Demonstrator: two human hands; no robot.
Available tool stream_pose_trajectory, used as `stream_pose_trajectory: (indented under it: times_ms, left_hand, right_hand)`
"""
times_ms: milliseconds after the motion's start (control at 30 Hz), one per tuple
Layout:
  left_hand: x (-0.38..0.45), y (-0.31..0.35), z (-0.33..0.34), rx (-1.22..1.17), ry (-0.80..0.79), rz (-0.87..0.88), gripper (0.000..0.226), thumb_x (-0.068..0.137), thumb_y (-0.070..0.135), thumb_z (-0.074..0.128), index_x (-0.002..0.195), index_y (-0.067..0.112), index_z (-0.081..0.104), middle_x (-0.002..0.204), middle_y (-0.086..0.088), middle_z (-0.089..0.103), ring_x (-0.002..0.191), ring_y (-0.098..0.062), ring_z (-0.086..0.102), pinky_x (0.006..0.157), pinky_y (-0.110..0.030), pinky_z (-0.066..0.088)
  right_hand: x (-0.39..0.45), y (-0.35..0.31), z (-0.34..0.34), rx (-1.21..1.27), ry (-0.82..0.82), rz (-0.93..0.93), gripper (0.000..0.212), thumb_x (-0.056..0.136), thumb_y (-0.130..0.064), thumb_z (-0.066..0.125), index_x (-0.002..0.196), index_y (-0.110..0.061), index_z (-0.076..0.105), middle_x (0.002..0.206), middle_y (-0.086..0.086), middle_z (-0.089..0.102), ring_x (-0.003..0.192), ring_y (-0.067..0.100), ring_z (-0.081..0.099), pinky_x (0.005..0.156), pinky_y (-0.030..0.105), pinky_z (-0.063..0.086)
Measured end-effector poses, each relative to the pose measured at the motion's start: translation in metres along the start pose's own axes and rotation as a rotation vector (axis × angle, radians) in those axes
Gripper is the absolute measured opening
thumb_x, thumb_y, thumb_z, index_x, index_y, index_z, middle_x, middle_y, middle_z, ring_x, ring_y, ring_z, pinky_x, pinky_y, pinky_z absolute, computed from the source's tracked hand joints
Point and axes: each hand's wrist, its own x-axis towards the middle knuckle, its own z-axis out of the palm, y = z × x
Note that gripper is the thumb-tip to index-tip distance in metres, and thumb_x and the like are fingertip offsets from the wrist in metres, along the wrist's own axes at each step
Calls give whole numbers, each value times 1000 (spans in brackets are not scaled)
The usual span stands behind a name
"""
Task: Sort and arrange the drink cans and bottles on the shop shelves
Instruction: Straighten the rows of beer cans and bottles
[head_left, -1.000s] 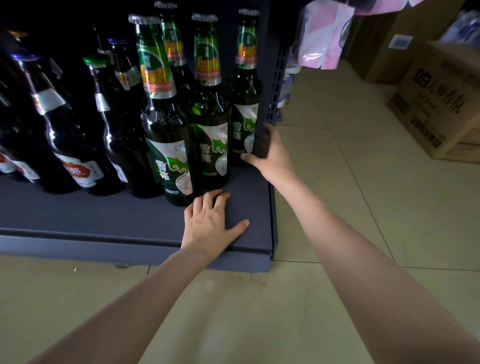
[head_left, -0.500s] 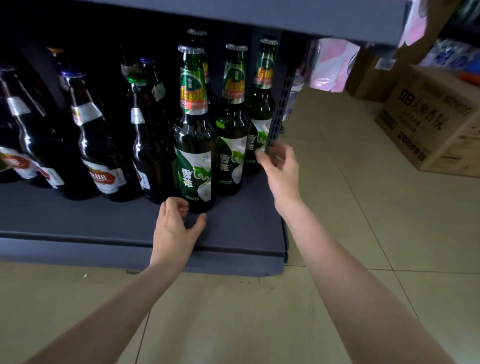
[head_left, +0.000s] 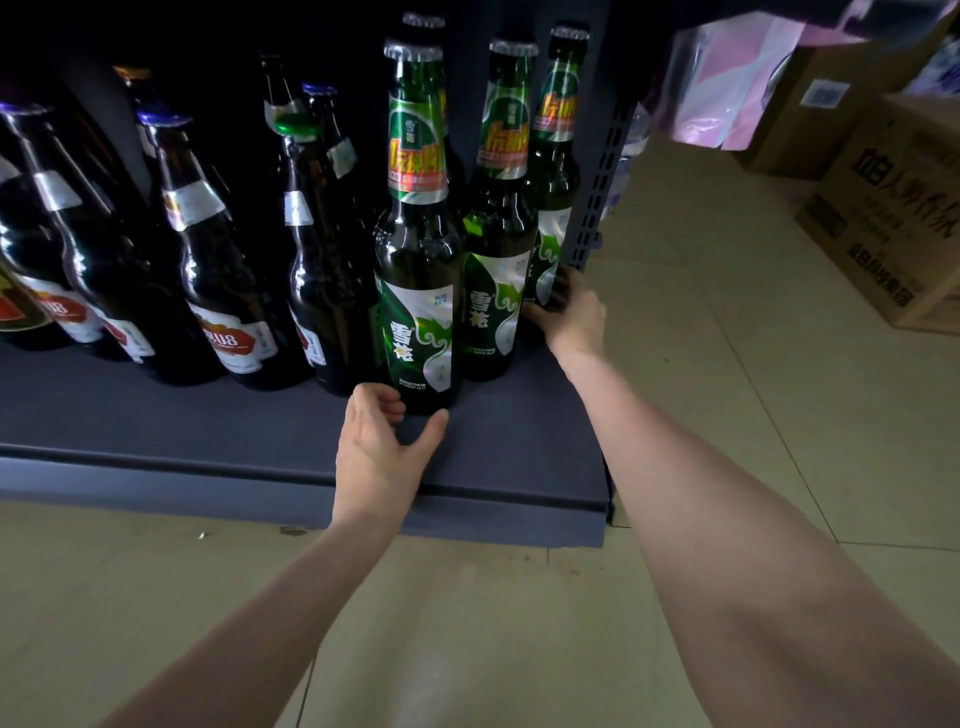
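Three green beer bottles with green-and-white labels stand at the right end of a dark grey shelf (head_left: 208, 431). My left hand (head_left: 382, 452) cups the base of the front green bottle (head_left: 418, 270), fingers curled on its left and thumb under its right. The middle green bottle (head_left: 496, 260) stands just right of it. My right hand (head_left: 571, 312) grips the base of the rear right green bottle (head_left: 553, 171), fingers reaching behind it beside the shelf upright.
Dark brown bottles with red labels (head_left: 228, 291) fill the shelf to the left. A perforated upright (head_left: 597, 182) bounds the shelf's right end. Cardboard boxes (head_left: 893, 218) and pink bags (head_left: 727, 88) sit on the tiled floor at the right.
My right hand left the shelf upright and took hold of the rear right bottle's base. My left hand went from lying flat on the shelf to curling at the front bottle's base.
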Motion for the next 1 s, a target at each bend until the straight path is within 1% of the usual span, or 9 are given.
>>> stream_pose_trajectory:
  times_ms: [167, 300, 400, 467, 533, 633, 767, 933, 1000]
  left_hand:
    - [1, 1, -4, 1, -57, -19, 42, 77, 28, 73, 102, 11, 44, 103, -5, 52, 94, -17, 51, 79, -22, 37]
    - [5, 2, -7, 6, -83, -46, 44, 76, 28, 74, 103, 13, 42, 107, -6, 52, 92, -14, 50, 78, -19, 35]
    - [7, 4, -5, -19, -51, -63, 58, 74, 28, 76, 118, 10, 42, 109, -5, 47, 97, -17, 50, 87, -30, 43]
    - [8, 7, -1, -3, -43, -69, 73, 74, 31, 76, 131, 12, 36, 112, -2, 42, 107, -21, 48, 94, -33, 42]
    - [7, 11, 4, 10, -33, -104, 78, 75, 32, 74, 138, 15, 31, 119, -7, 42, 117, -23, 43, 91, -30, 36]
    - [7, 17, 6, 22, -3, -122, 71, 79, 29, 71, 137, 13, 33, 123, -12, 48, 117, -27, 45, 86, -31, 35]
    - [9, 21, 1, 137, 19, -90, 57, 84, 29, 67, 130, 10, 39, 106, -11, 64, 107, -31, 54, 82, -33, 38]
    - [10, 24, 0, 181, 40, -86, 55, 84, 30, 67, 127, 10, 40, 105, -13, 66, 102, -34, 57, 80, -36, 42]
    - [11, 23, 1, 172, 39, -85, 52, 84, 30, 67, 124, 9, 41, 104, -13, 66, 98, -35, 59, 77, -35, 41]
  right_hand:
    - [3, -2, 5, 19, -45, 23, 61, 75, -11, 76, 130, -10, 50, 123, 7, 62, 114, 24, 58, 101, 37, 44]
    - [-6, -10, -7, 54, -50, 26, 64, 80, -17, 73, 137, -10, 43, 128, 6, 58, 116, 20, 56, 99, 28, 43]
    - [-30, -24, -28, 331, 53, -24, 50, 83, -17, 70, 127, -7, 49, 116, 5, 63, 100, 6, 61, 85, 12, 46]
    - [-47, -32, -35, 453, -97, -62, 43, 82, -11, 70, 121, -7, 53, 108, 2, 64, 91, -1, 62, 81, 10, 47]
    - [-55, -32, -29, 366, -279, -78, 55, 78, -13, 74, 127, -11, 50, 117, -1, 63, 104, 3, 60, 93, 19, 47]
    - [-57, -31, -16, 139, -364, -86, 74, 72, -21, 80, 136, -21, 41, 128, -3, 57, 119, 12, 53, 100, 28, 42]
    - [-60, -38, -10, 16, -301, -121, 74, 70, -21, 81, 133, -15, 42, 123, 1, 59, 114, 15, 54, 84, 16, 38]
    - [-68, -32, -22, -31, -206, -125, 69, 69, -23, 82, 127, -14, 45, 108, -6, 56, 99, 5, 50, 76, 8, 33]
    - [-68, -28, -28, -56, -175, -115, 69, 70, -24, 82, 127, -14, 45, 111, -4, 57, 102, 7, 50, 79, 11, 34]
